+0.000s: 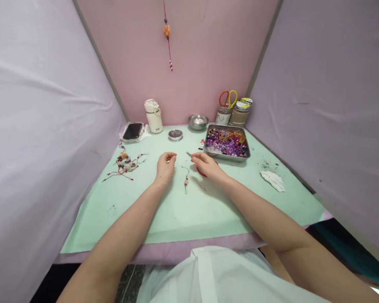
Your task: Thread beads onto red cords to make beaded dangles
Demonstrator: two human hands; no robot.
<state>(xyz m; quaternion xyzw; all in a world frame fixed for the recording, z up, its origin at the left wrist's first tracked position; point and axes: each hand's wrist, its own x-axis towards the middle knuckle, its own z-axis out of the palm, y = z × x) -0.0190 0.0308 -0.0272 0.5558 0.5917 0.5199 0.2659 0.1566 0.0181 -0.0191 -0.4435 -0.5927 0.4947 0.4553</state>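
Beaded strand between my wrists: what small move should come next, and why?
Perhaps pick up the strand with the left hand: it lies untouched on the table, close by, while the right hand holds the red-handled tool.

red-beaded strand [186, 182] lies lengthwise; beside it, probably, held red-handled scissors [201, 172].

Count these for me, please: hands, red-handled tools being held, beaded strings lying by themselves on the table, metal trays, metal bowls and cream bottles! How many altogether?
Left hand and right hand: 2
Red-handled tool in the right hand: 1
Beaded string lying alone: 1
Metal tray: 1
Metal bowl: 1
Cream bottle: 1
Total: 7
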